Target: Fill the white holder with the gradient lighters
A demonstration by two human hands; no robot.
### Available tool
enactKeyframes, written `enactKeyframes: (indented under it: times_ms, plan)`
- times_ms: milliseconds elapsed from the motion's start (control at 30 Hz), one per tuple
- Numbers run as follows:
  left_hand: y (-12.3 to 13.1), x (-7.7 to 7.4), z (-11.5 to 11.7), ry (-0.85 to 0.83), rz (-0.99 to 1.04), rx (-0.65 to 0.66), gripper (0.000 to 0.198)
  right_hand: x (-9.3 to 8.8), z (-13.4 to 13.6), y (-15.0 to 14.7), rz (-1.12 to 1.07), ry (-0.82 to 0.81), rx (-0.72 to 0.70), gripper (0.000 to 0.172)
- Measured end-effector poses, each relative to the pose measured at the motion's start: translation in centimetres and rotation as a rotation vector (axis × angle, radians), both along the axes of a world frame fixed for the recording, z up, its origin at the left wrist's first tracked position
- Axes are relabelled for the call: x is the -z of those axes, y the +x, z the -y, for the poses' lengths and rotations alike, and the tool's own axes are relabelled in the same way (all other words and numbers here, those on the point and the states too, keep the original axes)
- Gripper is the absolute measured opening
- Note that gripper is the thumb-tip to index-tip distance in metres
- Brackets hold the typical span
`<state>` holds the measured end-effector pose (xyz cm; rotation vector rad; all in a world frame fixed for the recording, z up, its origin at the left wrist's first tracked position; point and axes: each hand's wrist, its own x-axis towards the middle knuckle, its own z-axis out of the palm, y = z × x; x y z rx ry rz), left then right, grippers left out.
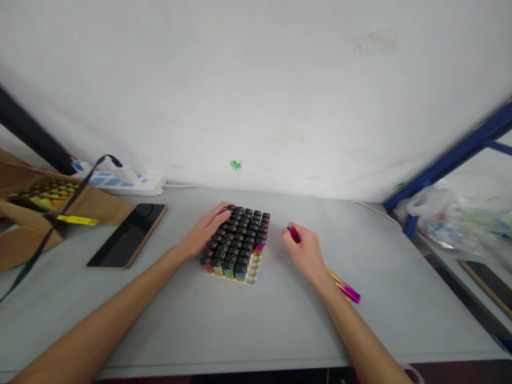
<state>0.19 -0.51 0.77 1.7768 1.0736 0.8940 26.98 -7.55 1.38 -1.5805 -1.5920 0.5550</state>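
A white tray (252, 275) with round pits holds rows of slim, black-capped tubes (236, 240) in metallic colours, standing upright. The near part of its right column shows bare pits. My left hand (208, 226) grips the tray's far left side, with its fingers against the outer black caps. To the right of the tray, my right hand (304, 248) is closed around a magenta tube (294, 233), whose dark end shows above the fist. Several loose magenta and yellow tubes (349, 290) lie beside my right forearm, which partly hides them.
At left, a dark phone (130, 234) lies near an opened cardboard box (92, 205) with yellow-green pieces inside. A black strap and yellow strip cross it. A white power strip (124, 183) sits against the wall. Plastic bags (440, 218) lie at right behind a blue frame (448, 165).
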Motion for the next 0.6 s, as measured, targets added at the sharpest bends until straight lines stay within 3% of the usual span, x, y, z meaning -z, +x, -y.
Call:
enactKeyframes:
  times_ms: [267,400,500,600]
  plan:
    - [0.0,0.1,0.2,-0.030,0.023,0.013,0.049,-0.5,0.8,-0.2,0.011,-0.020,-0.149,0.035]
    - [-0.1,0.3,0.1,-0.006,0.023,0.025,0.047,-0.5,0.9,0.0,0.142,0.159,-0.264,0.031]
    - [-0.1,0.5,0.0,0.014,0.023,0.027,0.046,-1.0,1.3,0.3,0.278,0.260,-0.328,0.038]
    - [-0.1,0.6,0.0,0.019,0.014,0.019,0.045,-1.7,2.0,0.8,0.276,0.152,-0.449,0.044]
